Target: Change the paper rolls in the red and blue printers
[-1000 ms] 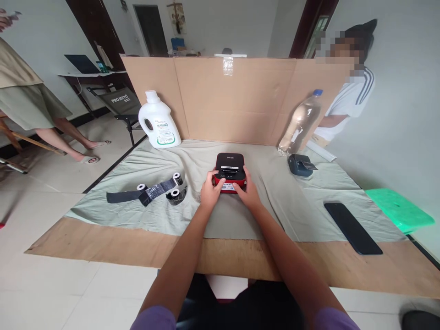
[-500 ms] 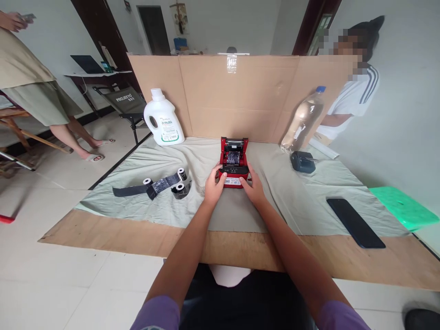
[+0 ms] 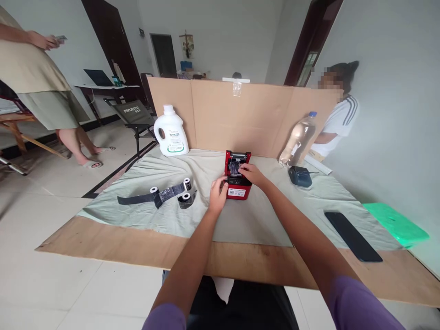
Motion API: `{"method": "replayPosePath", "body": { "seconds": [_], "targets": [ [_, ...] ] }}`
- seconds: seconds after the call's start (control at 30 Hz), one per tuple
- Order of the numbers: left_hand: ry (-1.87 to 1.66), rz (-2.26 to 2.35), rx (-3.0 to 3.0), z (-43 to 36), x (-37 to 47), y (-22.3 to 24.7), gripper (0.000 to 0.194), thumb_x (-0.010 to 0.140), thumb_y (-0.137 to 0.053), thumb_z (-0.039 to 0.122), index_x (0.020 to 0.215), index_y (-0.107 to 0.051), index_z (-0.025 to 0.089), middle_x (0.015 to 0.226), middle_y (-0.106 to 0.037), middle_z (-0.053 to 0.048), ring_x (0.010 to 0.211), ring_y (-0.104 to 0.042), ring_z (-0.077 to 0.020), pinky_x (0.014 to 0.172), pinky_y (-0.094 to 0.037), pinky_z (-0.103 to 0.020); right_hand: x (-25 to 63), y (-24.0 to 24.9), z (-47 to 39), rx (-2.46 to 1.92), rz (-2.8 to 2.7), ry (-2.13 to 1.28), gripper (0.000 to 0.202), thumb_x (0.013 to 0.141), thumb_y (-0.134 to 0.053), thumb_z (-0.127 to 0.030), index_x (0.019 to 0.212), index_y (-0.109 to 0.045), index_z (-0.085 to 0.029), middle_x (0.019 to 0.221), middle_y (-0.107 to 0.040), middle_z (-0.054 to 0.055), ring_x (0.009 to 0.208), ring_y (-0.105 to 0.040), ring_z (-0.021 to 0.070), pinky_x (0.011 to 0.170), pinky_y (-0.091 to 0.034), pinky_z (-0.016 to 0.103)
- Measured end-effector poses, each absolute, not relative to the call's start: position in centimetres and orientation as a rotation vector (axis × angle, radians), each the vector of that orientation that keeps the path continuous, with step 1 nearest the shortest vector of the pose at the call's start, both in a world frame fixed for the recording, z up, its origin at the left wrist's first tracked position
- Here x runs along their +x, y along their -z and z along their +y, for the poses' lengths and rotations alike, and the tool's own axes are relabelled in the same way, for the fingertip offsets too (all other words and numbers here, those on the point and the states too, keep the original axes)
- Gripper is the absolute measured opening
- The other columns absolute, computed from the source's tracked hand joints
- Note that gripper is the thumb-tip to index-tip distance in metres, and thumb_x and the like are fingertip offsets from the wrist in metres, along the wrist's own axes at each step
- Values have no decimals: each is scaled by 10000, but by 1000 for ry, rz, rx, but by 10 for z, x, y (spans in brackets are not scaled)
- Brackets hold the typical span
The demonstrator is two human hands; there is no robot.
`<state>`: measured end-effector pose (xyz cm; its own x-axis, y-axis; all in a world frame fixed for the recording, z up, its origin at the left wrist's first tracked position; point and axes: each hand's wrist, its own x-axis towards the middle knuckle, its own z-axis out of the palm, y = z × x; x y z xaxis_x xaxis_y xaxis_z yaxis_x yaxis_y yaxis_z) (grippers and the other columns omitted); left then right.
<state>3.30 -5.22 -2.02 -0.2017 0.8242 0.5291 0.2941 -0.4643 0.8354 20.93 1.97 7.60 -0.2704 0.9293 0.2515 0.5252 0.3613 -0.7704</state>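
Observation:
A small red and black label printer [image 3: 238, 191] stands on the cloth with its lid raised. Inside it sits a roll of dark printed labels [image 3: 234, 167]. My left hand [image 3: 217, 196] grips the printer's left side, thumb at the front corner. My right hand [image 3: 253, 176] is at the open compartment, its fingers pinched together at the right end of the roll; the fingertips are partly hidden. To the left, three more dark rolls with white cores lie on the cloth, one with a long unrolled strip [image 3: 135, 200] and a loose one [image 3: 186, 200] nearer the printer.
A cardboard screen [image 3: 237, 114] closes off the back. Before it stand a white detergent jug [image 3: 172, 135] and a clear bottle [image 3: 298, 140]. On the right are a dark boxy device [image 3: 300, 176], a black phone [image 3: 352, 236] and a green stool [image 3: 395, 222]. Two other people are nearby.
My right hand has left the printer's right front side and moved up to the roll inside. My left hand stays on the left side. The head view has tilted up slightly.

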Motion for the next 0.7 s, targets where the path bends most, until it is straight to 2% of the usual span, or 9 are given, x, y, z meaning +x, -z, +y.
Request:
{"method": "replayPosePath", "body": {
  "seconds": [0.07,0.2,0.27,0.37,0.47,0.57,0.63,0.7],
  "targets": [
    [-1712,1299,1634,-51,34,20,284,1004,-485,310,1239,-628,238,1424,-610,-73,1330,-538,-220,1121,-441,-404,206,-83,25,-1177,-1938,-861,235,865,-558,-382,737,-637,-201,953,-771,48,981,-679,206,907,-503,331],
    [-1729,1281,1616,-49,37,20,283,1012,-472,309,1237,-628,237,1388,-629,-70,1302,-542,-218,1103,-451,-398,205,-88,37,-1277,-2024,-987,242,899,-500,-314,769,-650,-176,877,-778,65,738,-700,152,729,-510,255],
    [-1731,1281,1611,-48,37,20,281,1009,-477,300,1238,-629,239,1382,-632,-66,1278,-552,-216,1083,-463,-389,201,-92,47,-1482,-2246,-877,202,863,-528,-219,881,-723,-166,829,-769,51,729,-701,160,724,-511,248],
    [-1730,1283,1606,-48,37,19,281,1005,-483,297,1238,-631,242,1377,-636,-61,1260,-558,-216,1060,-477,-381,186,-100,65,-1727,-2570,-745,289,772,-586,-116,984,-773,-179,750,-747,36,734,-704,201,706,-521,270],
    [-1730,1278,1607,-48,36,18,281,1005,-481,298,1233,-635,241,1365,-644,-59,1266,-555,-215,1073,-470,-385,165,-105,78,-1850,-2710,-713,268,674,-652,-64,880,-784,-175,658,-705,43,666,-684,231,667,-526,317],
    [-1722,1274,1609,-49,36,16,282,1002,-484,288,1233,-637,242,1360,-649,-56,1256,-561,-214,1092,-461,-394,146,-108,82,-1938,-2794,-610,188,643,-668,-24,757,-750,-149,576,-646,50,623,-663,246,647,-519,347],
    [-1722,1271,1604,-50,36,15,281,999,-487,281,1232,-640,240,1359,-651,-56,1254,-563,-217,1100,-458,-403,142,-110,79,-1941,-2823,-534,142,655,-671,-19,711,-716,-142,590,-646,61,632,-664,248,642,-511,342],
    [-1738,1263,1592,-50,37,15,278,998,-488,278,1224,-643,236,1355,-656,-58,1262,-560,-223,1110,-452,-413,146,-114,73,-1892,-2828,-451,136,680,-680,-33,758,-700,-143,695,-690,79,702,-679,248,662,-504,320]
  ]
}}
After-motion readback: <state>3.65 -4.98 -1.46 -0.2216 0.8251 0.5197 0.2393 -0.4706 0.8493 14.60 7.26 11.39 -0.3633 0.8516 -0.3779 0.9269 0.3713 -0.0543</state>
